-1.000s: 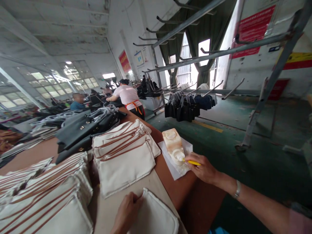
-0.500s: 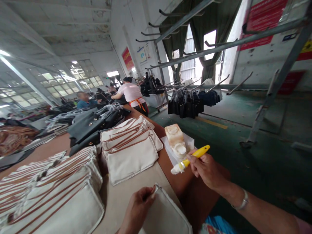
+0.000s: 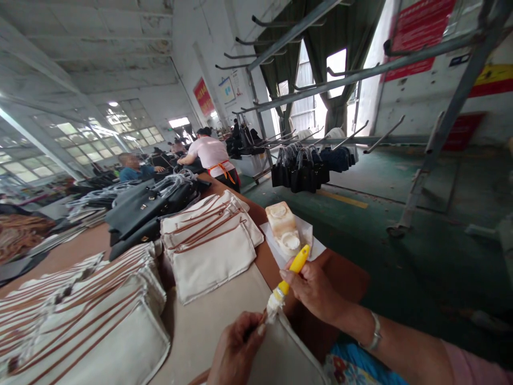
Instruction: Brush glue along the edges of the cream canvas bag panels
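Observation:
My right hand [image 3: 315, 289] grips a yellow-handled brush [image 3: 294, 267], its bristles thick with white paste. The bristles touch the top corner of a cream fabric pouch [image 3: 286, 355] at the table's near edge. That corner is pinched between the thumb and fingers of my left hand [image 3: 240, 345]. Beyond the brush, a plastic container [image 3: 280, 218] with a round opening showing white paste lies on a white sheet [image 3: 316, 247]. To the left, a pile of cream pouches with brown trim [image 3: 212, 262] rests on the table.
More cream pouches [image 3: 116, 342] overlap in rows at the left, with black bags [image 3: 148, 208] behind them. A metal rack [image 3: 316, 88] with black handbags [image 3: 300, 171] stands to the right, past the brown table edge [image 3: 344, 272]. A co-worker [image 3: 210, 152] bends over the table farther off.
My right hand has brought the brush down and left from beside the container to the pouch corner, and its handle now points more upright. My left hand still pinches the pouch.

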`<state>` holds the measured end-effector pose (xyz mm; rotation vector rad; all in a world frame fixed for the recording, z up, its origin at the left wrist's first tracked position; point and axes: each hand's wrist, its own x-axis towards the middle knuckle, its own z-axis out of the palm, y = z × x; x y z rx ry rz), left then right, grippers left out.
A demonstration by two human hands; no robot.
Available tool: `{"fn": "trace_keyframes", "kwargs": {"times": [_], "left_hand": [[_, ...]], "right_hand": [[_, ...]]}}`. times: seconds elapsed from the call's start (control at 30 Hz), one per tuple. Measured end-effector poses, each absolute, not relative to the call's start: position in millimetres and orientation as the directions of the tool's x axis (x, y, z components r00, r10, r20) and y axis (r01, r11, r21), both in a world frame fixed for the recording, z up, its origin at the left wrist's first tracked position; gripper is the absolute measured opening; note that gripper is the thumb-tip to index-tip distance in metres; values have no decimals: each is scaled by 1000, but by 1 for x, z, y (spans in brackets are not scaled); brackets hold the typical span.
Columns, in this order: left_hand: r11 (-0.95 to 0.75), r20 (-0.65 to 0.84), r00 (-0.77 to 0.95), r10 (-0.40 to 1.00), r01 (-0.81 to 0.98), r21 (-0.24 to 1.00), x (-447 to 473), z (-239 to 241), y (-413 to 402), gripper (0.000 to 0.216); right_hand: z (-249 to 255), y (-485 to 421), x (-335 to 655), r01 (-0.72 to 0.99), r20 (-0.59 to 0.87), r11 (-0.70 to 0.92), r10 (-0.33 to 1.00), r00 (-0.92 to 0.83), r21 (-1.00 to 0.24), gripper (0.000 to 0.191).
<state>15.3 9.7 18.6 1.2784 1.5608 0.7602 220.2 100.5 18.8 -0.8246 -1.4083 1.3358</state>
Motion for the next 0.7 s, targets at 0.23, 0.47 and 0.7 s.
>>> {"fn": "trace_keyframes", "kwargs": {"times": [0.23,0.47,0.7], "left_hand": [[276,-278,-46,960,351,895,21,3,9,42],[231,-221,-67,973,321,918,30,-2,-1,40],[253,-233,-105,967,269,929,40,1,-4,43]], "right_hand": [[23,95,231,-112,223,199,933,-281,-974,26],[19,107,239,-103,212,199,967,-138,-974,27],[7,111,226,-311,-51,-197,906,-420,-930,31]]}}
